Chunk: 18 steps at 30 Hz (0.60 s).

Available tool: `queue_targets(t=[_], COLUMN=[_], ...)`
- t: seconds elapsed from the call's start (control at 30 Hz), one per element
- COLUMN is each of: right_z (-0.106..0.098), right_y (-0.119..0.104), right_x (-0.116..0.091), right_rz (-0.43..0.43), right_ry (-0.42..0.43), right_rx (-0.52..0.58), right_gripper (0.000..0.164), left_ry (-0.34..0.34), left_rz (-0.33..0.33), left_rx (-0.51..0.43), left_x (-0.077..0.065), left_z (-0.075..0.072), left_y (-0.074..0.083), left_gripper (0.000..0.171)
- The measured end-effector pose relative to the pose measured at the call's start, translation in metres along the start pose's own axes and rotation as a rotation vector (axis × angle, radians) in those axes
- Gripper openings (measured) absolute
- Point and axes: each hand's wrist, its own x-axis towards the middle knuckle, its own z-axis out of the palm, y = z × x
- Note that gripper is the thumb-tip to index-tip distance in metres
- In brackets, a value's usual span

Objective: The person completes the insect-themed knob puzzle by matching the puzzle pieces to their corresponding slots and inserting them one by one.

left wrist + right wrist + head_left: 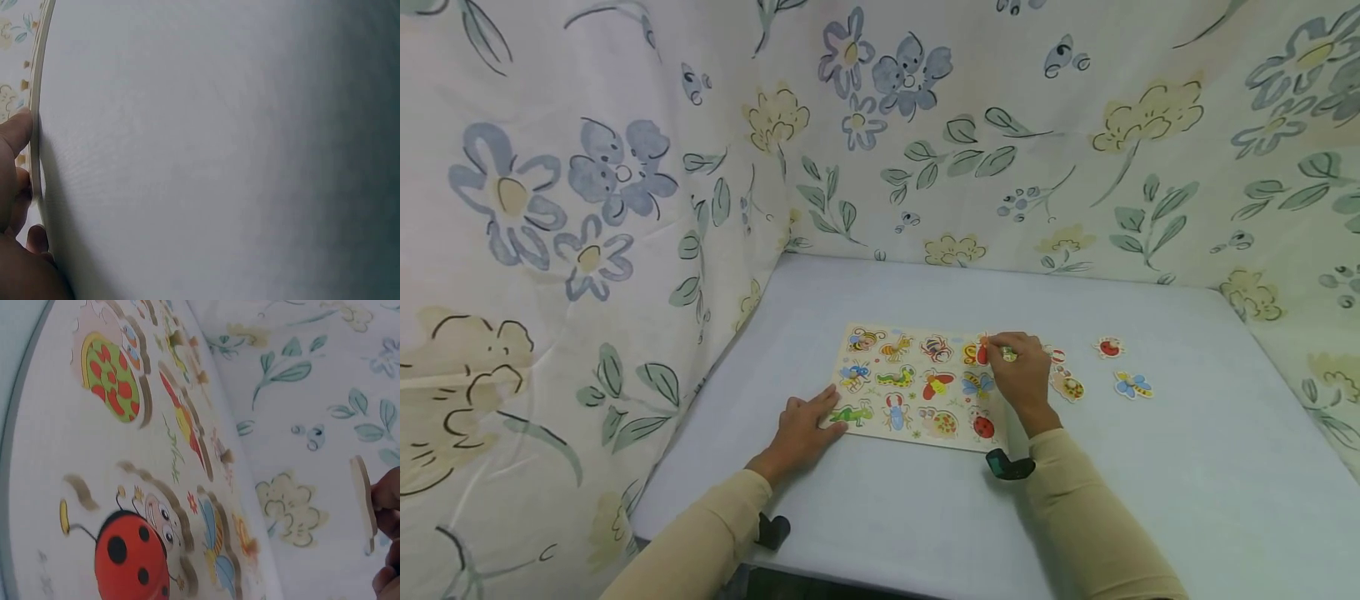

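A light wooden puzzle board (925,325) with printed insect shapes lies flat on the table. My left hand (803,425) rests at its left side, with fingers along the left edge and the thumb near the front corner. In the left wrist view, fingers (15,134) touch the board's edge. My right hand (1022,371) is over the board's far right corner and pinches a thin wooden puzzle piece (362,503), seen edge-on in the right wrist view. Its red side shows in the head view. A ladybug (128,556) and a snail shape (109,375) show on the board.
Right of the board lie loose pieces: a ladybug piece (1109,347), a blue-winged bee-like piece (1133,384) and a snail piece (1067,385). Another reddish piece (1057,356) is partly hidden by my right hand. Floral cloth (955,192) hangs behind and left of the white table (880,500).
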Motion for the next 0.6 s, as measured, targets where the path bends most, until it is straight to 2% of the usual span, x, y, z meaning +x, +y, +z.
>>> queue_targets(t=[0.27,0.43,0.6], right_z=[0.017,0.024,0.031], right_y=[-0.013,-0.018,-0.019], right_x=[-0.006,-0.009,-0.013], right_rz=[-0.051,-0.039,-0.033], right_ry=[-0.035,-0.059,-0.106], right_rx=[0.040,0.072,0.043], right_gripper=[0.006,0.006,0.006], left_ry=[0.007,0.004,0.005], left_rz=[0.014,0.010,0.010], left_rx=[0.005,0.005,0.004], left_x=[0.001,0.002,0.001], left_z=[0.002,0.001,0.000], left_y=[-0.002,-0.003,-0.001], left_gripper=[0.062,0.063,0.063])
